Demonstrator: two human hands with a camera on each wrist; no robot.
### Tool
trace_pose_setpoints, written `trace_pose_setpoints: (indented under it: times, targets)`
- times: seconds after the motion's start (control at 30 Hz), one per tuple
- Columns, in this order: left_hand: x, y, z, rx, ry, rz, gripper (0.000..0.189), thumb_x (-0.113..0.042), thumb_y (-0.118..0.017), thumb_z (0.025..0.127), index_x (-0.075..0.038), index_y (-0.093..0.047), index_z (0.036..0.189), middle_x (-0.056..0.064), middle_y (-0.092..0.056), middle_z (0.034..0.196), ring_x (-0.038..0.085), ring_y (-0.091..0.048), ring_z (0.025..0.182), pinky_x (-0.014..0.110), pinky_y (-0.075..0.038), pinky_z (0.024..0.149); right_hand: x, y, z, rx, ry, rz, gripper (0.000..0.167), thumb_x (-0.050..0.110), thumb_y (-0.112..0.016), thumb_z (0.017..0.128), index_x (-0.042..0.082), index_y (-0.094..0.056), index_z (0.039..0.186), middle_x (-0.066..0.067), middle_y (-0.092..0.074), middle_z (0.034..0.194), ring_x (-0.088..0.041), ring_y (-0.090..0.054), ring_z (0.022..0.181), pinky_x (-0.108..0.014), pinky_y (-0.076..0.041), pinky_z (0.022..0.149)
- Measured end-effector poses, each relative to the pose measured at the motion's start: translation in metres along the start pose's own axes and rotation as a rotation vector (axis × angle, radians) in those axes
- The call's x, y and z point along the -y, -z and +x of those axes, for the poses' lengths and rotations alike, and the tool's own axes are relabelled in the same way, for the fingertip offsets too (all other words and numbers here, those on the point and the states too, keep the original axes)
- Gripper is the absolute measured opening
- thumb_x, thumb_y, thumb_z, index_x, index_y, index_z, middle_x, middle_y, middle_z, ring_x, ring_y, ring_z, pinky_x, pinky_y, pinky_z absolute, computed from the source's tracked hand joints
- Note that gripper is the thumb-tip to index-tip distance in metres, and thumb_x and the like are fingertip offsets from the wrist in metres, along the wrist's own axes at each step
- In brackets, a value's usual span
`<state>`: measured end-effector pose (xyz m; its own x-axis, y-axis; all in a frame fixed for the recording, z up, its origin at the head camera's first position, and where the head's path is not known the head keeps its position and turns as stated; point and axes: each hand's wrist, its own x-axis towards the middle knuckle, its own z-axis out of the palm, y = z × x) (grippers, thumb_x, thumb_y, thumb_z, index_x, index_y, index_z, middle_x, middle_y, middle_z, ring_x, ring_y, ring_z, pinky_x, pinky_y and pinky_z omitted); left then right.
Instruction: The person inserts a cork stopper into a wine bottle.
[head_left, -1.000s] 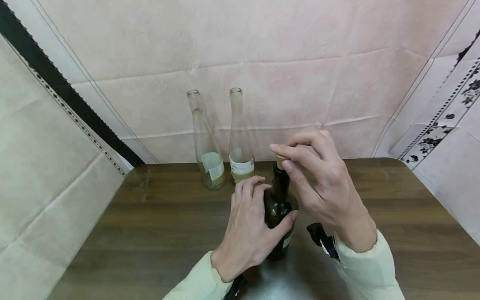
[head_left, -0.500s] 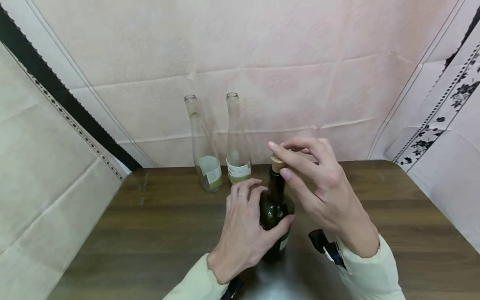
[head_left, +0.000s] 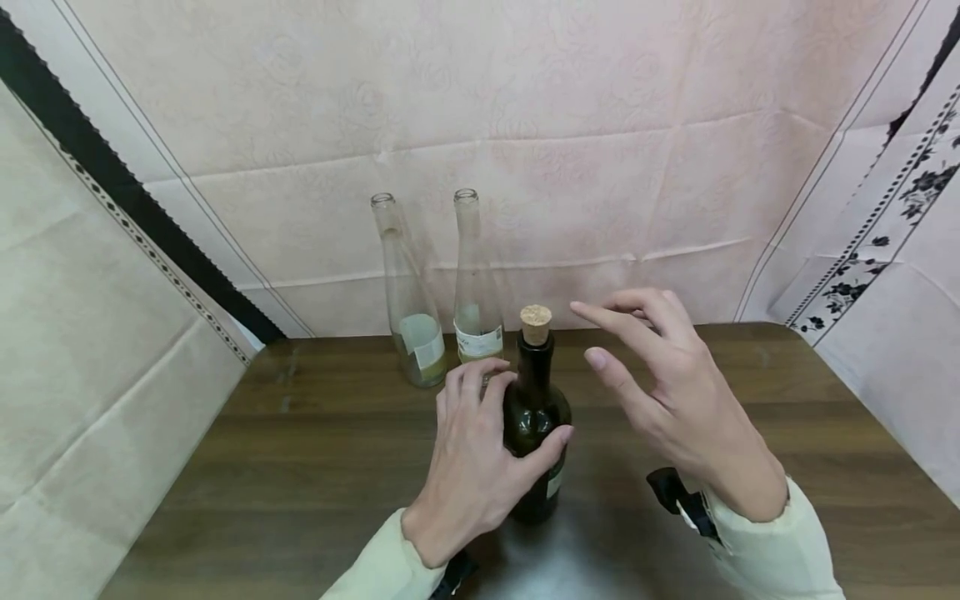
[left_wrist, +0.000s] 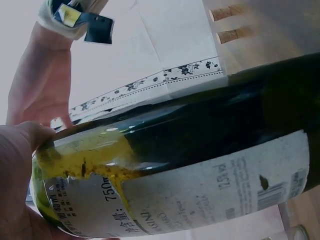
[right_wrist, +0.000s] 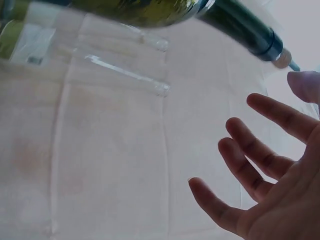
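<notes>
A dark green glass wine bottle (head_left: pixel 536 412) stands upright on the table, and a cork (head_left: pixel 536 324) sits in its mouth with the upper part showing above the rim. My left hand (head_left: pixel 477 467) grips the bottle's body, thumb on the near right side and fingers round the left. A pale printed label (left_wrist: pixel 215 187) on the bottle fills much of the left wrist view. My right hand (head_left: pixel 675 396) hovers to the right of the cork, fingers spread and holding nothing. In the right wrist view a gap shows between its fingertips (right_wrist: pixel 257 100) and the corked neck (right_wrist: pixel 245 30).
Two clear glass bottles with pale labels, a left one (head_left: pixel 412 308) and a right one (head_left: pixel 477 292), stand uncorked at the back edge of the wooden table (head_left: pixel 315 467). Two loose corks (left_wrist: pixel 227 36) appear in the left wrist view. A pale cloth (head_left: pixel 525 108) hangs behind.
My right hand has let go of the cork and moved off to the right. The cork stays in the bottle. My left hand and the bottle have shifted slightly left in the head view.
</notes>
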<state>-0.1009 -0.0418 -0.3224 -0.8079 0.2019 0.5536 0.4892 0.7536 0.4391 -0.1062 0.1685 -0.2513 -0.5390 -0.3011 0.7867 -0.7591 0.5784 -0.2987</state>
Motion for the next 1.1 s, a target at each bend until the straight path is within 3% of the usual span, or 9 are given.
trace_pose_setpoints:
  times: [0.3,0.7,1.1]
  targets:
    - [0.011,0.008,-0.001,0.004,0.051,0.022,0.073,-0.069,-0.066,0.086,-0.008,-0.063,0.126,0.002,-0.050,0.138,0.022,-0.039,0.131,0.048,-0.034,0.108,-0.023,0.016,-0.015,0.031,-0.055,-0.103,0.037,0.007,-0.073,0.090,0.012,-0.071,0.126,-0.005,-0.064,0.117,-0.017,-0.050,0.109,-0.023,-0.034,0.090]
    - [0.032,0.022,-0.004,-0.043,0.095,0.048,0.072,-0.065,-0.070,0.085,-0.008,-0.063,0.128,0.004,-0.051,0.137,0.026,-0.040,0.128,0.048,-0.033,0.106,-0.047,0.019,-0.030,0.043,-0.042,-0.180,0.033,0.004,-0.076,0.085,0.010,-0.074,0.117,-0.005,-0.066,0.112,-0.019,-0.052,0.103,-0.028,-0.035,0.083]
    - [0.054,0.036,-0.005,-0.072,0.128,0.061,0.072,-0.064,-0.070,0.086,-0.006,-0.061,0.128,0.009,-0.052,0.138,0.028,-0.039,0.130,0.049,-0.032,0.104,-0.066,0.018,-0.050,0.107,-0.107,-0.269,0.027,0.007,-0.079,0.083,0.010,-0.074,0.110,-0.003,-0.065,0.106,-0.019,-0.053,0.102,-0.029,-0.036,0.083]
